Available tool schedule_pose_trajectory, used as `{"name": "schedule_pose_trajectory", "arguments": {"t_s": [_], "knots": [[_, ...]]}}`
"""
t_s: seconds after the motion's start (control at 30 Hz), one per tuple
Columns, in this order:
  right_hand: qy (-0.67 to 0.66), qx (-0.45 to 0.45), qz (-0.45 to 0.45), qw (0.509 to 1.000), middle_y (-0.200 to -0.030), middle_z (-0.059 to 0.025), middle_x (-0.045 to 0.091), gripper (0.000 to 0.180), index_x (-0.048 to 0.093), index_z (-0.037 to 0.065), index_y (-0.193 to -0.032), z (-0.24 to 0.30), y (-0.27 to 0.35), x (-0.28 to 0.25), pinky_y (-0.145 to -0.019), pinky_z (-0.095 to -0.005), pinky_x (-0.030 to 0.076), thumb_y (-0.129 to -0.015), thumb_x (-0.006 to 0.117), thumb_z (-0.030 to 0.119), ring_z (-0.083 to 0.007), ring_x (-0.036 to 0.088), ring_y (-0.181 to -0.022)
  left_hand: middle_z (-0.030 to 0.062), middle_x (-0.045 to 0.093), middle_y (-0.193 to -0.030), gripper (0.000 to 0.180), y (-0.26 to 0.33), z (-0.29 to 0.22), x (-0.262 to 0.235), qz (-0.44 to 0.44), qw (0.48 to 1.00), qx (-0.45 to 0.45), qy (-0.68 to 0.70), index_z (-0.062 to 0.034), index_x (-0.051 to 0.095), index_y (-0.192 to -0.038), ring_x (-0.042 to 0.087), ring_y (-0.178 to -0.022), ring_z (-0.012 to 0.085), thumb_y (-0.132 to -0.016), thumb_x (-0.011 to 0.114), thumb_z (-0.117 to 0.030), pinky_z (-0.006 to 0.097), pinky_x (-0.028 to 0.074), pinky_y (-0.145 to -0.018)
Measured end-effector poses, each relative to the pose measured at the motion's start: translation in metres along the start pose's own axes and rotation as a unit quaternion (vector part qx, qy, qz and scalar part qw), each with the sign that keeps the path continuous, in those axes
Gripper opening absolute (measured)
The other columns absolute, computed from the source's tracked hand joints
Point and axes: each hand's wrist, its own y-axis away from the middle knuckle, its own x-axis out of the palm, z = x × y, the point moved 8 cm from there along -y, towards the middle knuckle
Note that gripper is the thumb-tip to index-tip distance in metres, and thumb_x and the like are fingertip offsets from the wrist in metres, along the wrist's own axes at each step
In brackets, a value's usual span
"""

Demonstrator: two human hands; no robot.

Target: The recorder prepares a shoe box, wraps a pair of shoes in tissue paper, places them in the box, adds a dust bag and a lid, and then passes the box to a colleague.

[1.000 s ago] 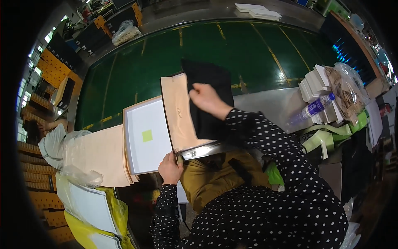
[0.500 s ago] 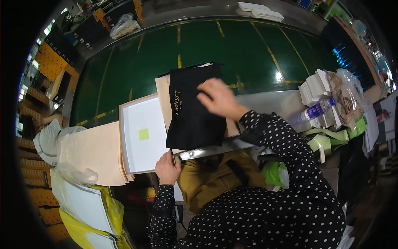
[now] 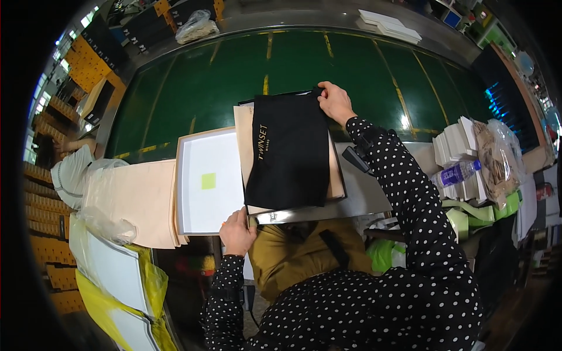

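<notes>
Left hand (image 3: pixel 236 230): at 7 o'clock, fingers closed on the near edge of the open box (image 3: pixel 205 181).
Right hand (image 3: pixel 335 102): at 12 o'clock, pinching the black bag's (image 3: pixel 288 152) top corner.
Black bag: flat on a tan sheet (image 3: pixel 244 131), right of the box.

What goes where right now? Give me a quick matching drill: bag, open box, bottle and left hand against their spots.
1. black bag
2. open box
3. bottle
4. left hand

a. far right, beside the white stacks
b. lying on the tan sheet, pinched at its top corner by the right hand
c. at the table's near edge
d. left of the bag, a green square inside

Pairs: 1-b, 2-d, 3-a, 4-c
</notes>
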Motion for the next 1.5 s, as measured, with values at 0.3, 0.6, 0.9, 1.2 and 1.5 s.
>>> {"name": "schedule_pose_trajectory", "arguments": {"t_s": [0.3, 0.6, 0.9, 1.2, 1.5], "knots": [[-0.129, -0.094, -0.029, 0.987, -0.091, -0.0079, 0.064, 0.03, 0.066, 0.006, -0.112, 0.006, -0.016, 0.017, -0.083, -0.038, 0.05, -0.082, 0.065, 0.004, -0.0271, 0.063, -0.089, 0.0096, 0.066, -0.095, 0.044, 0.002, -0.001, 0.0, -0.004, 1.0, -0.004, -0.001, -0.0052, 0.065, -0.116, 0.065, -0.088, 0.0279, -0.077, 0.069, -0.023, 0.04, 0.053, -0.074], [0.068, -0.246, -0.151, 0.955, -0.106, -0.0085, 0.059, 0.04, 0.063, 0.007, -0.116, 0.078, 0.029, -0.016, -0.091, -0.0427, 0.044, -0.079, 0.073, 0.016, -0.0314, 0.054, -0.106, 0.0105, 0.066, -0.095, 0.045, -0.001, 0.001, 0.0, -0.005, 1.0, -0.002, -0.001, -0.0057, 0.063, -0.119, 0.066, -0.087, 0.0292, -0.078, 0.067, -0.025, 0.041, 0.053, -0.074], [0.069, -0.46, 0.124, 0.876, -0.094, -0.0073, 0.056, 0.035, 0.064, 0.01, -0.119, 0.142, 0.084, 0.083, -0.081, -0.0371, 0.047, -0.084, 0.061, 0.004, -0.0252, 0.057, -0.09, 0.0107, 0.066, -0.094, 0.046, -0.005, -0.003, -0.002, -0.013, 1.0, 0.006, 0.014, -0.0049, 0.062, -0.119, 0.066, -0.087, 0.0292, -0.077, 0.066, -0.022, 0.041, 0.053, -0.071], [0.138, -0.487, 0.136, 0.852, -0.094, -0.0062, 0.058, 0.035, 0.061, 0.012, -0.115, 0.157, 0.085, 0.1, -0.077, -0.037, 0.045, -0.082, 0.061, 0.002, -0.0241, 0.06, -0.087, 0.0108, 0.066, -0.095, 0.046, -0.001, -0.002, -0.003, -0.009, 1.0, 0.006, 0.01, -0.0048, 0.063, -0.12, 0.065, -0.087, 0.0289, -0.076, 0.066, -0.021, 0.041, 0.053, -0.073], [0.015, -0.532, 0.029, 0.846, -0.087, -0.0054, 0.057, 0.022, 0.059, 0.008, -0.094, 0.174, 0.094, 0.081, -0.078, -0.0354, 0.046, -0.074, 0.065, 0.004, -0.0236, 0.06, -0.084, 0.0105, 0.066, -0.096, 0.048, -0.004, -0.002, -0.004, 0.006, 1.0, -0.004, 0.004, -0.0043, 0.062, -0.12, 0.065, -0.088, 0.0283, -0.075, 0.068, -0.021, 0.041, 0.053, -0.074]]}}
